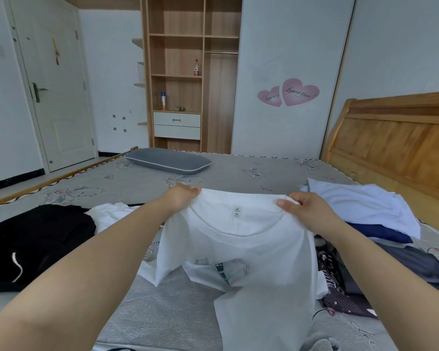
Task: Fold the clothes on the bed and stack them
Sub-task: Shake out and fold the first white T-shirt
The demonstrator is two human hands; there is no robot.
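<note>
The bed (162, 307) with its grey patterned cover fills the room's lower half, with a wooden headboard (395, 138) on the right and a grey pillow (167, 160) at the far side. Clothes lie in loose heaps on it: a black garment (36, 244) on the left, a pale blue garment (360, 201) over a navy one (380, 233) on the right, and dark patterned fabric (340, 295) nearer in.

A white T-shirt (251, 262) hangs in the middle, lifted off the bed, its label facing the camera and its hem trailing down onto the cover. The left hand (180, 197) pinches one shoulder and the right hand (307, 209) pinches the other, each grip closed on the cloth.

To do this step well, I would keep the shoulders level and taut, shake out the bunched lower part, then lay the shirt flat on the bare patch of bed in front before folding the sleeves in.
</note>
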